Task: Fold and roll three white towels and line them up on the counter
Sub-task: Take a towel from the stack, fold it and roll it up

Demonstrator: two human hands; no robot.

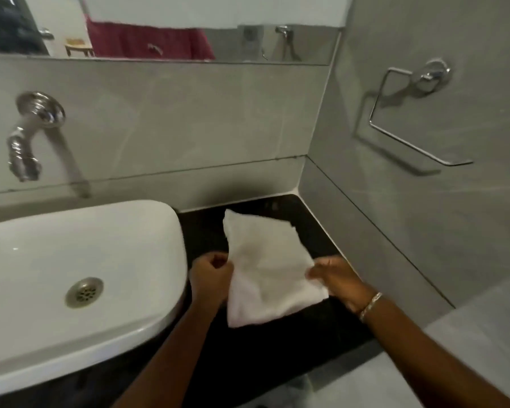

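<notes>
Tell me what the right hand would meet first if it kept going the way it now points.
Probably nothing new: the right hand already grips the white cloth towel it points into. Beyond it lies the left hand.

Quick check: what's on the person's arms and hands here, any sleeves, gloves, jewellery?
Both forearms are bare, with no sleeves in view and no gloves. The left hand shows no jewellery. The right hand has a thin, light metallic bracelet at the wrist. No rings can be made out.
</notes>
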